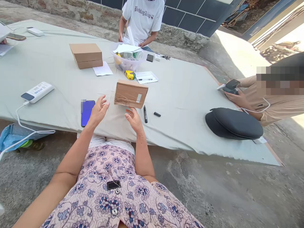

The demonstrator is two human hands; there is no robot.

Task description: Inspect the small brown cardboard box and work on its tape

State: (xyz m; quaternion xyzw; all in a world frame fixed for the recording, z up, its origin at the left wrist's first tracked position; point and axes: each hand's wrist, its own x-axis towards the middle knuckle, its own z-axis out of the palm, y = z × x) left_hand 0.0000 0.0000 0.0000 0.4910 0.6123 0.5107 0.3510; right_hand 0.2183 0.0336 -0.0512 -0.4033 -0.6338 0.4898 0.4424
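A small brown cardboard box (130, 94) with a printed label on its side stands on the pale cloth-covered table. My right hand (134, 120) is just below the box's near lower edge, fingers apart and holding nothing; whether a fingertip touches the box I cannot tell. To the left of the box my left hand (98, 110) is raised with its fingers spread, partly over a phone with a blue screen (87, 113). An uncapped black marker (145, 114) lies right of my right hand, and its black cap (157, 114) lies beside it.
Farther back are a larger cardboard box (89, 57), a plastic basket (128, 61), a yellow tape measure (129, 75) and papers. A white power bank (38, 92) with a cable is at the left, a black cap-like case (234, 123) at the right. People sit around the table.
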